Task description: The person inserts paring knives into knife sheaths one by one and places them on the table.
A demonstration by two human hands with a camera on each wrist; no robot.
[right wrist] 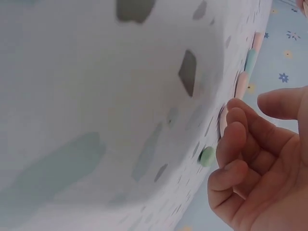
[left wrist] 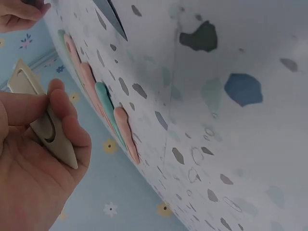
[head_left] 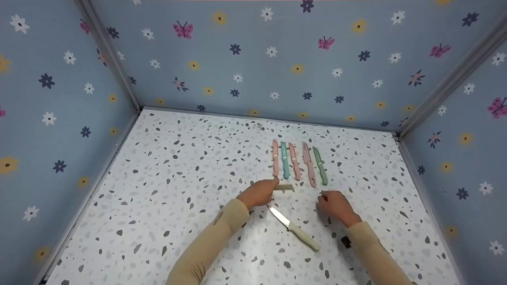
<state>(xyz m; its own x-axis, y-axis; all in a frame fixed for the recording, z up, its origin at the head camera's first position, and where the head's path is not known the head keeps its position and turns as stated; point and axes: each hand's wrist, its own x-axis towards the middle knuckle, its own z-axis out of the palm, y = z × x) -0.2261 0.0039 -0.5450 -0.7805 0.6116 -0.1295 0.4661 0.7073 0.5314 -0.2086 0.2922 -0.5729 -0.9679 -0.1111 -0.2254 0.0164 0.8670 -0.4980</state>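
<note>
My left hand (head_left: pixel 259 192) pinches a beige knife sheath (head_left: pixel 284 187) between thumb and fingers. In the left wrist view the sheath (left wrist: pixel 61 147) shows a long slot along its side. Just below that hand a knife with a pale green-beige handle (head_left: pixel 303 236) lies on the table, its bare blade pointing up and left. My right hand (head_left: pixel 336 206) hovers right of the knife with loosely curled fingers, and holds nothing in the right wrist view. Beyond both hands lies a row of sheathed knives: a pink one (head_left: pixel 275 158) leftmost, then a teal one (head_left: pixel 284 160).
Rightward the row goes on with another pink knife (head_left: pixel 294 161), a wider pink knife (head_left: pixel 309 164) and a green knife (head_left: pixel 320 166). They lie side by side on the speckled white table (head_left: pixel 178 166). Blue flowered panels (head_left: pixel 253 59) wall in the back and both sides.
</note>
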